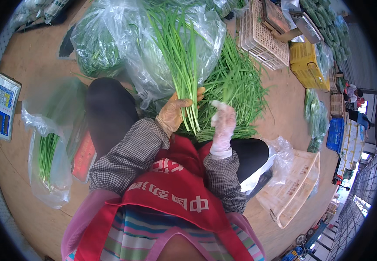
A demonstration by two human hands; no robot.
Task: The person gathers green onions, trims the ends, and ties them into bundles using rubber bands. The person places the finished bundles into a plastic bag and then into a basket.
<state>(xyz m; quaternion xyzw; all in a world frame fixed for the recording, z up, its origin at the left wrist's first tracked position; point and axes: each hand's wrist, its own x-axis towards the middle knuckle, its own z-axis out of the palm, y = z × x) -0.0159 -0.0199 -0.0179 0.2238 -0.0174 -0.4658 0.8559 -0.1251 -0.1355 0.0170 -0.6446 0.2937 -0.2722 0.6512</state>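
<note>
My left hand [174, 112], in a yellowish glove, grips a bunch of garlic chives [182, 62]. The pale stem ends point down toward my lap, and the green leaves fan out away from me. My right hand [223, 125] wears a whitish glove with curled fingers, just right of the stem ends. Blurred green shows beyond its fingers, and I cannot tell whether it holds any leaves. A loose pile of chives [240, 84] lies on the floor beyond that hand. Behind the held bunch sits a large clear plastic bag [149, 65] of greens.
At the left are a scale display [4, 107], a red scale platform [84, 156] and a bag of chives [48, 163]. A white crate [257, 39] with a scale on it, a yellow crate [307, 65] and bagged greens [315, 114] stand right. Nearer is a pale crate [289, 186].
</note>
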